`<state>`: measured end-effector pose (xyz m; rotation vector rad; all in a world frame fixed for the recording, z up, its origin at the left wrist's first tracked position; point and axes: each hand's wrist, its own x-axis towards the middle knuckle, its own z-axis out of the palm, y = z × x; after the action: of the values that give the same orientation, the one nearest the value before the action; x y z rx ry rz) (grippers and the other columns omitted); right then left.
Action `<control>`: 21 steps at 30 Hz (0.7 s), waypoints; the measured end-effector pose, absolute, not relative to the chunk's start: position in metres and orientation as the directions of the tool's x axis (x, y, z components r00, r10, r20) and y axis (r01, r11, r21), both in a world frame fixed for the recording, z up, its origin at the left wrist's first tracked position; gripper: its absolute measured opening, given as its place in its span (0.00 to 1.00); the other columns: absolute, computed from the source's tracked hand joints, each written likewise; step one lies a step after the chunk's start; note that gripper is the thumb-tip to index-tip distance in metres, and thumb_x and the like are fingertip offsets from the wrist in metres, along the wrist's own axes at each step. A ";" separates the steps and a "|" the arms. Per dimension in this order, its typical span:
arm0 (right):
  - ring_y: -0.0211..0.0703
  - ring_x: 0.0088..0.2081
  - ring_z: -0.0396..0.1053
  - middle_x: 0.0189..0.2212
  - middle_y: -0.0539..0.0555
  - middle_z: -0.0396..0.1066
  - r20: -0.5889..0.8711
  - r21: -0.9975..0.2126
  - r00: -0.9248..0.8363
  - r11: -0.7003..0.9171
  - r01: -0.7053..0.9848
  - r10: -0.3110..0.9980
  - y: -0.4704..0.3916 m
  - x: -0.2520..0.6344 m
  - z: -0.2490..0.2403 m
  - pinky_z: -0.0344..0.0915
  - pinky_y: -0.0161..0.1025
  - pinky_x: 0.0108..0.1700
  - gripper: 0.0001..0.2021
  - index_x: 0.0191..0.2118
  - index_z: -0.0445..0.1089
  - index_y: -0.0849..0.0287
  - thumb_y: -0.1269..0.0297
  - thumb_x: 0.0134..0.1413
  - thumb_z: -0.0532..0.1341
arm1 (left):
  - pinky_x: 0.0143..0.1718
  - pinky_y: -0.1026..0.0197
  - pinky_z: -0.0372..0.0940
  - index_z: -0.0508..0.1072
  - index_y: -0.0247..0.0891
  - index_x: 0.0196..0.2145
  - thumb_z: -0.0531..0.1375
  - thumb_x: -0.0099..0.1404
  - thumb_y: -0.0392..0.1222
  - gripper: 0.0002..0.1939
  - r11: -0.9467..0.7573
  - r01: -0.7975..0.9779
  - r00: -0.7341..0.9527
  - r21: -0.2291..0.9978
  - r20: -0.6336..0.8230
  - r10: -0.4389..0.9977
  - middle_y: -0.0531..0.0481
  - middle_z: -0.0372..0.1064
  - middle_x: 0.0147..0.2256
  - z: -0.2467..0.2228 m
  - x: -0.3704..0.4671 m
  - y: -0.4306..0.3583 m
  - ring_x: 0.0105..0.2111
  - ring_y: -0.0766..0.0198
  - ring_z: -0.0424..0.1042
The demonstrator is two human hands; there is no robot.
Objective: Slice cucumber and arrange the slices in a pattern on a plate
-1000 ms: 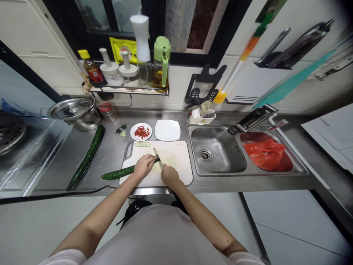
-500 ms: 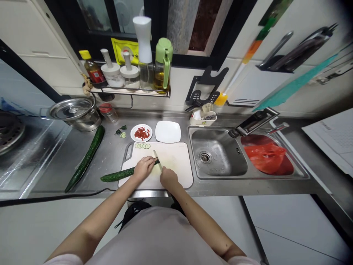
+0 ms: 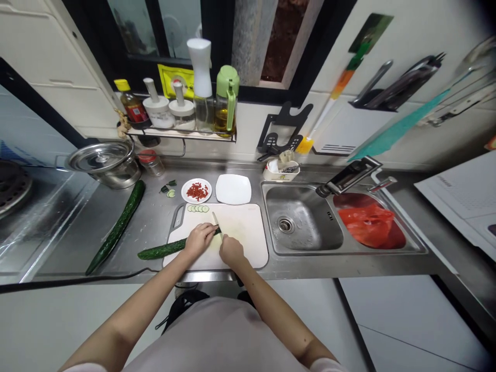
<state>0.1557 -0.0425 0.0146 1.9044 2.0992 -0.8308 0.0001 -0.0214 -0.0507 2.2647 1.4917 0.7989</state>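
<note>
My left hand (image 3: 200, 238) is closed over a cucumber (image 3: 163, 250) that lies across the white cutting board (image 3: 248, 243), its far end sticking out past the board's left edge. In my right hand (image 3: 231, 251) is a knife (image 3: 217, 222), its blade at the cucumber's cut end, close to my left fingertips. A short row of cucumber slices (image 3: 198, 208) lies at the top left of the board. Behind the board stand a small plate of chopped red pieces (image 3: 197, 191) and a bare white plate (image 3: 233, 189).
A second cucumber (image 3: 116, 227) lies on the counter at left, near a lidded steel pot (image 3: 104, 163). Cucumber scraps (image 3: 169, 188) sit beyond the board. To the right is a steel sink (image 3: 306, 217), with a red plastic bag (image 3: 368, 225) in its second basin.
The whole view has shifted slightly as the head moved. Both hands stay at the cucumber, and the knife remains at its cut end.
</note>
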 end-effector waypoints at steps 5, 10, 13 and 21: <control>0.49 0.47 0.72 0.41 0.64 0.74 -0.464 -0.287 -0.167 0.031 0.957 0.870 -0.039 0.155 0.010 0.66 0.41 0.44 0.15 0.48 0.64 0.64 0.74 0.57 0.49 | 0.45 0.58 0.66 0.76 0.44 0.44 0.54 0.68 0.40 0.13 -0.404 0.731 0.290 0.550 0.285 0.913 0.49 0.73 0.41 -0.050 0.001 -0.022 0.42 0.62 0.70; 0.50 0.47 0.72 0.41 0.64 0.74 -0.448 -0.301 -0.168 0.028 0.953 0.878 -0.033 0.154 0.007 0.65 0.41 0.44 0.14 0.49 0.64 0.64 0.73 0.59 0.48 | 0.46 0.58 0.66 0.76 0.45 0.44 0.54 0.68 0.40 0.13 -0.368 0.727 0.262 0.580 0.261 0.929 0.50 0.74 0.41 -0.052 0.003 -0.021 0.42 0.62 0.71; 0.51 0.47 0.72 0.42 0.65 0.74 -0.455 -0.306 -0.167 0.023 0.952 0.875 -0.032 0.153 0.008 0.65 0.41 0.44 0.15 0.50 0.64 0.64 0.72 0.59 0.49 | 0.47 0.58 0.66 0.76 0.45 0.44 0.53 0.68 0.41 0.13 -0.342 0.727 0.250 0.595 0.234 0.940 0.50 0.74 0.41 -0.050 0.002 -0.021 0.42 0.62 0.71; 0.49 0.48 0.71 0.43 0.65 0.73 -0.497 -0.277 -0.152 0.010 0.961 0.854 -0.036 0.154 0.013 0.65 0.40 0.44 0.15 0.50 0.64 0.63 0.72 0.59 0.50 | 0.47 0.58 0.65 0.77 0.45 0.43 0.53 0.68 0.42 0.13 -0.322 0.724 0.245 0.611 0.208 0.947 0.50 0.74 0.42 -0.047 0.003 -0.021 0.43 0.61 0.71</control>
<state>0.1540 -0.0358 0.0126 1.9107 2.0889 -0.8390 0.0026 -0.0213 -0.0467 2.1343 1.5295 0.7815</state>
